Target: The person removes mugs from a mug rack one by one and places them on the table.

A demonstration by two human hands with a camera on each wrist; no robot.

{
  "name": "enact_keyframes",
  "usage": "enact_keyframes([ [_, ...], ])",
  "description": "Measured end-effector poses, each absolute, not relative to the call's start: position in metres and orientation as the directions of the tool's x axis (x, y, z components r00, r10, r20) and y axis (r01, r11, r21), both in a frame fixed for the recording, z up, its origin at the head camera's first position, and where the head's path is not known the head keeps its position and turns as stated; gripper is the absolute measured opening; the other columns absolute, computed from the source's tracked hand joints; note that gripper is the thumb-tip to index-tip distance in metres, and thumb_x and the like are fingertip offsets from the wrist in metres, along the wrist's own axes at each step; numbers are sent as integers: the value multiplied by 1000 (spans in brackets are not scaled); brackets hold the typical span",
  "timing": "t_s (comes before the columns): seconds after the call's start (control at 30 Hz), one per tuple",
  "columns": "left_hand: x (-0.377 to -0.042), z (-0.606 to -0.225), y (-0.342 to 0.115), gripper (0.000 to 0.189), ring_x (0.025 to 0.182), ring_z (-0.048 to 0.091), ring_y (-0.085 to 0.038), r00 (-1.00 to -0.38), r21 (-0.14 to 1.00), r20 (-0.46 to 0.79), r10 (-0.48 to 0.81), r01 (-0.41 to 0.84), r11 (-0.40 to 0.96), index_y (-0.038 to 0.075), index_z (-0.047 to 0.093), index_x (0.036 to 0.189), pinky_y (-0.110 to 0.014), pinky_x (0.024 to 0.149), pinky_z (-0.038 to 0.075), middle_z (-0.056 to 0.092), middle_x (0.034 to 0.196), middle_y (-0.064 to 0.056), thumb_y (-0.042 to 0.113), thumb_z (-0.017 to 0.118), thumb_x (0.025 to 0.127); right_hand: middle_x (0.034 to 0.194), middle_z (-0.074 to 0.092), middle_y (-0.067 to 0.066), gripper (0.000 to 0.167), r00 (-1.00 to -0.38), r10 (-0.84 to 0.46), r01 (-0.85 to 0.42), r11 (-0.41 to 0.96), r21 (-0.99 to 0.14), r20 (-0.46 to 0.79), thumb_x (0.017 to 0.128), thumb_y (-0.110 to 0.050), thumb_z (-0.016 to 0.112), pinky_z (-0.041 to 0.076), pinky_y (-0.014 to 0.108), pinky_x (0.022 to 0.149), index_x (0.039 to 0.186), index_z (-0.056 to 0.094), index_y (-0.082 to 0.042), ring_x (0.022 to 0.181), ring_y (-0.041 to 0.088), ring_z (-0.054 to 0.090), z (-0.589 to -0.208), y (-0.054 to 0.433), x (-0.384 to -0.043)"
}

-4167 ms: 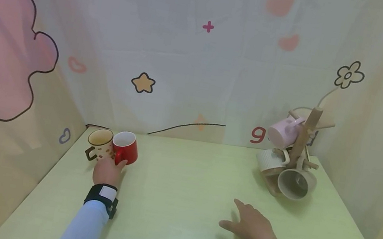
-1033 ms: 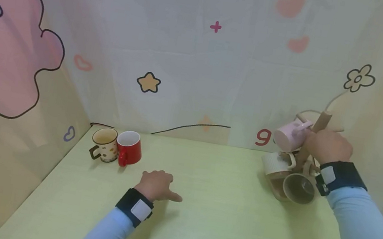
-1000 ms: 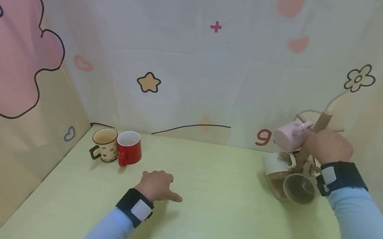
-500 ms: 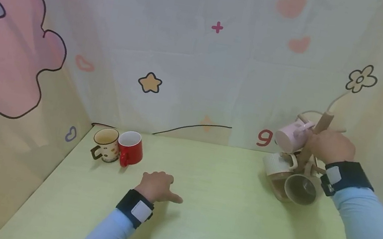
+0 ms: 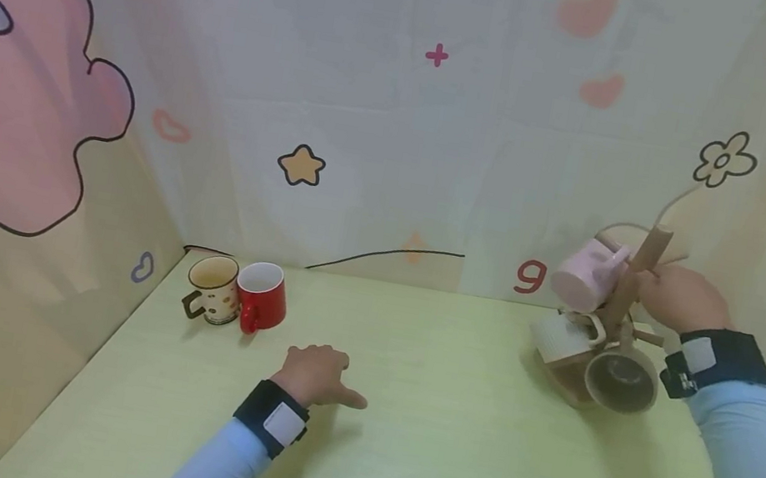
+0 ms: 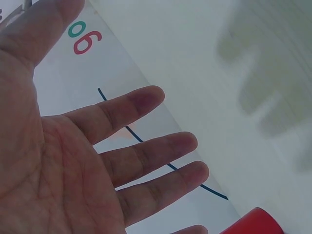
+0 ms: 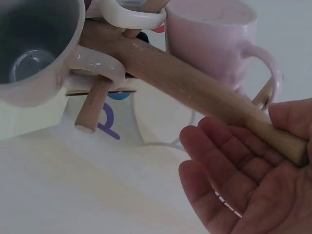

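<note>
In the head view, my right hand [image 5: 687, 303] is at the upper part of a wooden mug tree [image 5: 651, 250]. The right wrist view shows its thumb and fingers round one of the pegs [image 7: 280, 141]. A pink mug [image 5: 584, 274] hangs at the upper left, a white ribbed mug [image 5: 560, 336] below it, and a grey-beige mug [image 5: 621, 380] faces forward, mouth outward. My left hand [image 5: 314, 376] hovers over the table with fingers spread and thumb out, holding nothing. Beyond it to the left stand a red mug [image 5: 262, 299] and a spotted cream mug [image 5: 215, 296], upright and side by side.
A pale yellow-green table [image 5: 379, 441] lies beneath everything. Printed cloth [image 5: 378, 86] hangs close behind the table and along both sides. The mug tree stands near the back right corner.
My right hand crossed from over the table to the mug tree, which has now shifted slightly right and turned with its mugs. Earlier, my left hand drew back from the two left mugs.
</note>
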State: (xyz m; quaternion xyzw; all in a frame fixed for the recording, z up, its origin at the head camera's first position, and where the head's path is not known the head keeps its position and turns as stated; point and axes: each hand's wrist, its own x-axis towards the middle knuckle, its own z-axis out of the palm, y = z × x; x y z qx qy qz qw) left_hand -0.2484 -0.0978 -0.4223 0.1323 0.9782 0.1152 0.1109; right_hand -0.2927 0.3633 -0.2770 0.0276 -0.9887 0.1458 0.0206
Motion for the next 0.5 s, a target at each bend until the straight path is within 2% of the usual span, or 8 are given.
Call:
enact_keyframes([
  [0.1, -248, -422, -97, 65, 89, 62, -30, -939, 254, -190, 285, 234, 939, 7, 68, 120, -60, 91, 43, 70, 104, -9, 55, 78, 77, 120, 55, 40, 54, -996, -75, -87, 955, -283, 52, 105, -30, 27, 41, 68, 89, 121, 55, 15, 108, 59, 51, -277, 370, -294],
  [0.13, -248, -423, -97, 65, 89, 62, -30, -939, 252, -192, 285, 234, 939, 7, 68, 120, -60, 91, 43, 70, 104, -9, 55, 78, 77, 115, 56, 39, 53, -995, -82, -94, 955, -281, 54, 105, -29, 28, 42, 66, 88, 115, 57, 14, 105, 58, 53, -278, 372, -295],
  [0.27, -248, -424, -96, 66, 89, 62, -30, -939, 242, -195, 284, 235, 941, 7, 68, 121, -59, 90, 43, 69, 104, -9, 56, 77, 77, 111, 58, 37, 53, -993, -100, -113, 951, -289, 61, 106, -32, 31, 43, 64, 86, 110, 59, 13, 102, 55, 54, -280, 382, -297],
  [0.33, -248, -425, -96, 66, 89, 62, -29, -939, 239, -194, 285, 236, 942, 7, 68, 120, -58, 90, 44, 69, 104, -9, 56, 77, 77, 115, 56, 39, 56, -994, -105, -113, 949, -296, 43, 106, -34, 30, 42, 67, 88, 116, 57, 14, 107, 58, 51, -280, 387, -299],
  [0.4, -249, -425, -96, 65, 88, 62, -29, -939, 237, -194, 285, 237, 942, 7, 68, 120, -57, 89, 44, 69, 103, -8, 56, 77, 77, 125, 50, 43, 59, -994, -110, -112, 946, -306, 24, 107, -35, 30, 38, 71, 91, 127, 51, 16, 115, 62, 45, -280, 391, -299],
  [0.5, -248, -425, -97, 65, 88, 61, -28, -937, 235, -199, 286, 238, 943, 8, 68, 119, -57, 89, 44, 69, 102, -8, 57, 77, 77, 129, 46, 45, 63, -993, -117, -107, 937, -334, -12, 108, -36, 29, 37, 72, 92, 134, 42, 19, 117, 63, 44, -280, 395, -300],
])
